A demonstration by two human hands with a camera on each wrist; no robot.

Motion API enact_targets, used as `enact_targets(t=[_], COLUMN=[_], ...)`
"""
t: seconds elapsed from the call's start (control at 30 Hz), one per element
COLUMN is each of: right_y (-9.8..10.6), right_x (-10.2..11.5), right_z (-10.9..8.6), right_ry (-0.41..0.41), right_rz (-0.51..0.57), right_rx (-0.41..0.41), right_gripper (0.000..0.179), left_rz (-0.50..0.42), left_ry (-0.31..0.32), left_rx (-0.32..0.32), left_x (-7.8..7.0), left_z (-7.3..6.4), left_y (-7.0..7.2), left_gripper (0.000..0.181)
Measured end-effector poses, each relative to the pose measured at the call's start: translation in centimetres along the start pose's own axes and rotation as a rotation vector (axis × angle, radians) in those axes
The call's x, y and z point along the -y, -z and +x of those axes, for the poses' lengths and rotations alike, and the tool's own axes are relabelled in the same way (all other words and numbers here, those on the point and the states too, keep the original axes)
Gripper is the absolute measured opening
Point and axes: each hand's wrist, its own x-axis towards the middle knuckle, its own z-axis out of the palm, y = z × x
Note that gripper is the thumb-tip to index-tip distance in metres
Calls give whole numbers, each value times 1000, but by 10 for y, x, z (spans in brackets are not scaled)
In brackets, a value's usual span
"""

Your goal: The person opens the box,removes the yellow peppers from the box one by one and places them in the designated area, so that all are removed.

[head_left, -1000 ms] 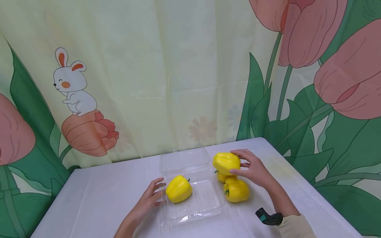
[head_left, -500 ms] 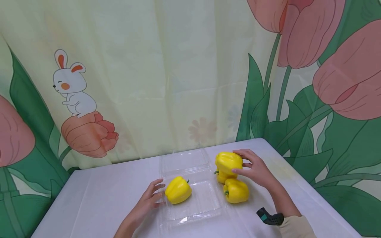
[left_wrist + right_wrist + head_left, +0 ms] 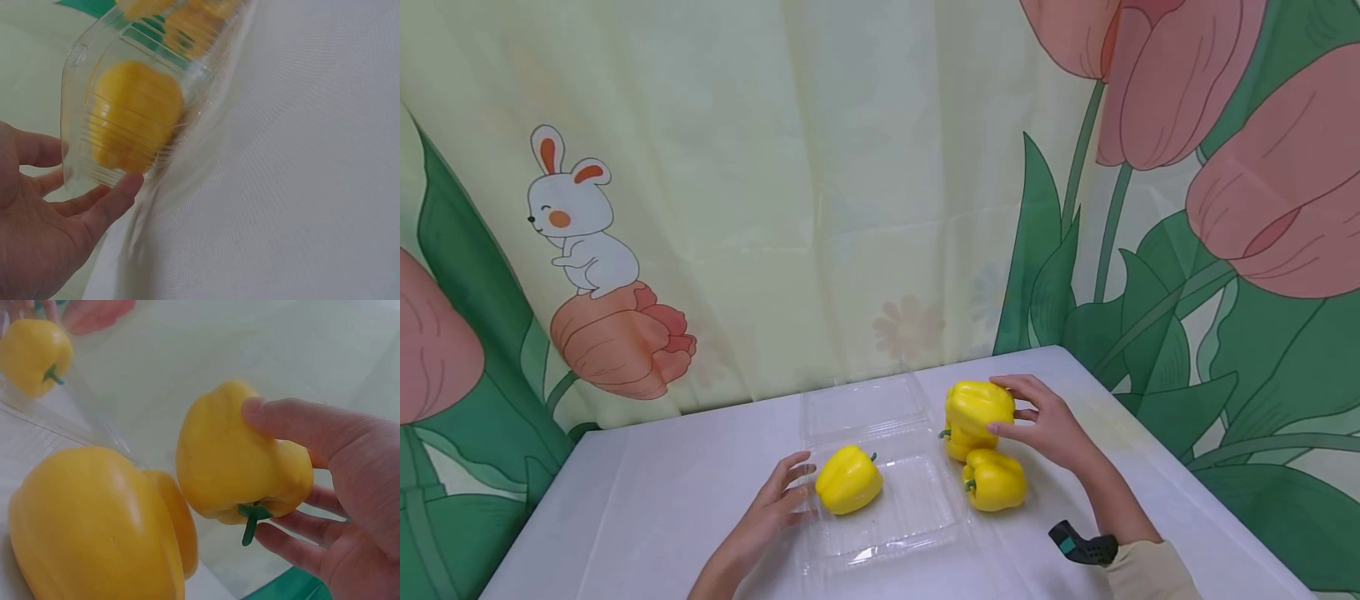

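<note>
In the head view, my right hand (image 3: 1048, 425) holds a yellow bell pepper (image 3: 977, 406), thumb on one side and fingers on the other. Its green stem shows in the right wrist view. Under and in front of it lie two more yellow peppers; the front pepper (image 3: 997, 481) rests on the table, and the rear one is partly hidden. Another yellow pepper (image 3: 849, 480) lies at the left inside a clear plastic clamshell box (image 3: 917, 517). My left hand (image 3: 767, 510) is at the box's left rim, fingers spread and relaxed against its wall (image 3: 75, 106).
The box's clear lid (image 3: 865, 408) lies folded back toward the curtain (image 3: 745, 208). A white cloth covers the table (image 3: 655, 500), whose right edge slants past my right arm. A black wrist strap (image 3: 1082, 546) is on my right wrist.
My right hand has moved slightly to the right with its pepper, so more of the rear pepper's left side shows. My left hand stays at the box rim.
</note>
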Motion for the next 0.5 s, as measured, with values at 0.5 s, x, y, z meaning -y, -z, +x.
enact_targets(t=[0.5], right_y=[2], right_x=[-7], right_z=[0], right_ry=[-18], right_rz=[7], right_rx=[0], right_gripper=[66], left_rz=[-6], left_ry=[-14], left_rx=[7], left_x=[0], left_z=[-2], left_y=[1], left_gripper=[53])
